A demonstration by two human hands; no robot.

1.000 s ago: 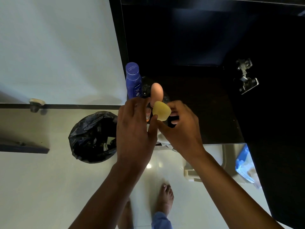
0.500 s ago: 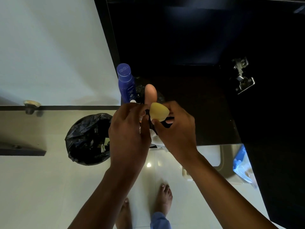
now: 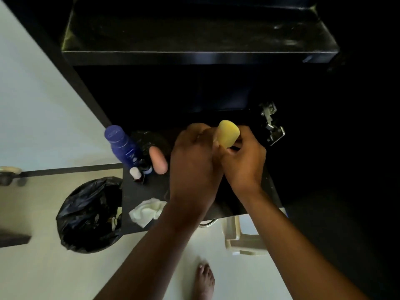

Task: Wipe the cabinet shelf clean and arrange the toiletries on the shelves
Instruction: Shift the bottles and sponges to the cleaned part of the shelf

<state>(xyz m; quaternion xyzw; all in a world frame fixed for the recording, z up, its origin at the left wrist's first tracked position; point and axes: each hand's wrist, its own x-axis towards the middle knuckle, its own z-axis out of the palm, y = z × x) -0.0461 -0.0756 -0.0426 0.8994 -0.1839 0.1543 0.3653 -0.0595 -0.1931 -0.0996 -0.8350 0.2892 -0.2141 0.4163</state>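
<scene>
A yellow rounded piece, like a sponge or cap (image 3: 228, 133), is held over the dark lower shelf (image 3: 142, 195) of the black cabinet. My right hand (image 3: 244, 163) grips it from the right, and my left hand (image 3: 194, 167) closes around its left side; what lies under the hands is hidden. On the shelf's left part stand a blue bottle (image 3: 123, 146), a pink egg-shaped sponge (image 3: 158, 160) and a small white-capped bottle (image 3: 136, 173). A crumpled white cloth (image 3: 147, 211) lies near the shelf's front edge.
An upper black shelf (image 3: 194, 55) lies above. A metal hinge (image 3: 271, 124) sits on the cabinet's right wall. On the pale floor are a bin with a black bag (image 3: 91, 215), a cream stool (image 3: 240, 237) and my bare foot (image 3: 204, 280).
Both hands have carried the yellow piece to the right and further into the cabinet, away from the blue bottle and pink sponge. The view has tilted up, so the upper shelf and cloth show.
</scene>
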